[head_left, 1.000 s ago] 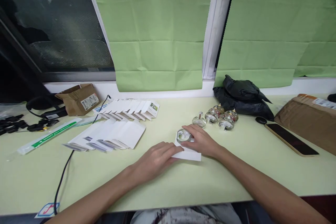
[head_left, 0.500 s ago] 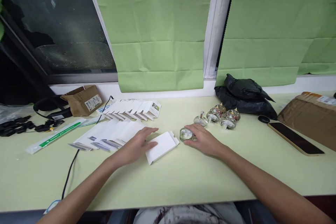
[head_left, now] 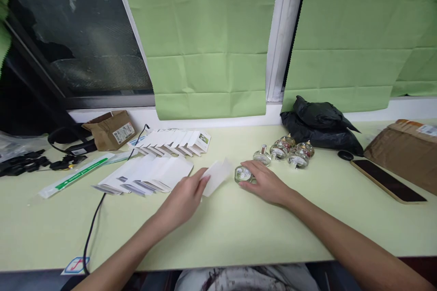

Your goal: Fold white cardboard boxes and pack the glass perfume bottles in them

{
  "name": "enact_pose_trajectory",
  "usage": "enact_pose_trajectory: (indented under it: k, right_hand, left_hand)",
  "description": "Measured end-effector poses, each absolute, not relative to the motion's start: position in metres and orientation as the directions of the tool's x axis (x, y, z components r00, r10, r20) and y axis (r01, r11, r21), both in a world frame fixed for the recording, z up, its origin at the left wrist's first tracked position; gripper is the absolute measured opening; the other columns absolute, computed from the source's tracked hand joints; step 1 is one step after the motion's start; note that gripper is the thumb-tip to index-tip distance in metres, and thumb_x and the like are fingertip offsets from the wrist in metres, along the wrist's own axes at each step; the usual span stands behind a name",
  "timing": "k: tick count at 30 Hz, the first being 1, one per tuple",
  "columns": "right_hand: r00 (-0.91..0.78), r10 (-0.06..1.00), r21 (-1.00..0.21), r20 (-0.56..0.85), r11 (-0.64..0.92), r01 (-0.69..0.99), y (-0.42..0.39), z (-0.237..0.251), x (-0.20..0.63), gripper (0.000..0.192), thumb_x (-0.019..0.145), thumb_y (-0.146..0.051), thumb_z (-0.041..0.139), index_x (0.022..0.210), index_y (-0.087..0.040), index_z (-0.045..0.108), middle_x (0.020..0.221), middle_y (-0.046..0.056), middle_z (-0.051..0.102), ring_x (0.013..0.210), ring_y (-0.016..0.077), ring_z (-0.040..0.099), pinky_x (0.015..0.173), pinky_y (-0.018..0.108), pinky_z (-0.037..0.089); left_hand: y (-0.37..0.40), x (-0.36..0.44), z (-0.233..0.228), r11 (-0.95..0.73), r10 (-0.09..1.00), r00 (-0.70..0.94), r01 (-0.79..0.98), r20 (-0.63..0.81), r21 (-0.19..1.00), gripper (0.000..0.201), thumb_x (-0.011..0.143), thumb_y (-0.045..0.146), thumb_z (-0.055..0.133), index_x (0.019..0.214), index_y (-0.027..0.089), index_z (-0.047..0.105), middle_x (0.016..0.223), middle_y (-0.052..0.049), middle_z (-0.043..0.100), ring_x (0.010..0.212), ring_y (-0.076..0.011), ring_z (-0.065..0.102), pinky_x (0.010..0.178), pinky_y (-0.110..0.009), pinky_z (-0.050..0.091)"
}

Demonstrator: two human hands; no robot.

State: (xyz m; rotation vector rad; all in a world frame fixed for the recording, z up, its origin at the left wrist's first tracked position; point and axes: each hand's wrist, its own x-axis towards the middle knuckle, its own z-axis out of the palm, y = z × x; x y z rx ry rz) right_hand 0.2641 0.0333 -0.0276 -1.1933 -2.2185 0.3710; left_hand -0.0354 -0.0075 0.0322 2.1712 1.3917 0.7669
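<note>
Left hand (head_left: 184, 198): fingers closed on one end of a flat white carton (head_left: 217, 176), lifting it at a tilt just above the desk (head_left: 218, 232).
Flat white carton: unfolded and pale, its far end pointing at the round glass bottle (head_left: 243, 174) and stopping just left of it; whether the two touch I cannot tell.
Right hand (head_left: 265, 183): lies on the desk just right of the round glass bottle, fingers curled round the bottle's near and right side and gripping it.
Round glass bottle: clear, stands on the desk between the two hands, near the desk's middle.
Other bottles (head_left: 285, 151): a small cluster of similar glass bottles, behind and to the right of the round glass bottle, near but apart from it.
Fanned cartons (head_left: 150, 174): a row of flat white cartons overlapping one another, left of the round glass bottle, just beyond the left hand.
Second row (head_left: 174, 141): more flat cartons fanned out, behind the first row.
Black bag (head_left: 317, 122): crumpled, behind the other bottles, against the window ledge.
Phone (head_left: 387, 180): dark screen up, well to the right of the round glass bottle.
Brown parcel (head_left: 406, 150): behind the phone, at the right edge.
Small cardboard box (head_left: 111, 129): far left of the round glass bottle, beside black cables (head_left: 23, 163).
Black cord (head_left: 94, 218): runs from the fanned cartons to the desk's near edge.
</note>
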Motion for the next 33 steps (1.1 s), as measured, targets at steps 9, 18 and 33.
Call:
enact_pose_trajectory:
  k: [9, 18, 33]
  right_hand:
    - [-0.330, 0.877, -0.891, 0.349, 0.419, 0.173, 0.014, -0.012, 0.245, 0.037, 0.096, -0.058, 0.066, 0.107, -0.022, 0.065, 0.093, 0.004, 0.065, 0.086, 0.0208, 0.059, 0.075, 0.032, 0.050]
    - [-0.372, 0.915, -0.987, 0.154, 0.122, -0.108, 0.015, -0.021, 0.237, 0.038, 0.088, -0.055, 0.077, 0.102, -0.022, 0.064, 0.073, -0.003, 0.059, 0.050, 0.0101, 0.048, 0.038, 0.022, 0.034]
    - [-0.443, 0.885, -0.989, 0.142, 0.108, -0.102, 0.012, -0.010, 0.241, 0.039, 0.094, -0.058, 0.067, 0.102, -0.020, 0.063, 0.059, -0.004, 0.060, 0.043, 0.0124, 0.055, 0.036, 0.022, 0.040]
  left_hand:
    - [-0.021, -0.010, 0.015, -0.004, 0.905, 0.425, 0.082, -0.031, 0.997, 0.056, 0.100, 0.059, 0.057, 0.137, 0.017, 0.064, 0.105, -0.010, 0.075, 0.088, -0.0222, 0.065, 0.070, -0.027, 0.047]
    - [-0.013, -0.009, 0.017, -0.057, 0.913, 0.409, 0.125, 0.000, 0.990, 0.061, 0.092, 0.063, 0.068, 0.129, 0.014, 0.068, 0.088, -0.007, 0.074, 0.066, -0.0168, 0.062, 0.055, -0.023, 0.041]
    - [-0.010, -0.018, 0.014, -0.117, 0.833, 0.552, 0.138, 0.022, 0.984, 0.052, 0.103, 0.052, 0.058, 0.137, 0.013, 0.057, 0.082, -0.007, 0.076, 0.067, -0.0176, 0.069, 0.061, -0.026, 0.052]
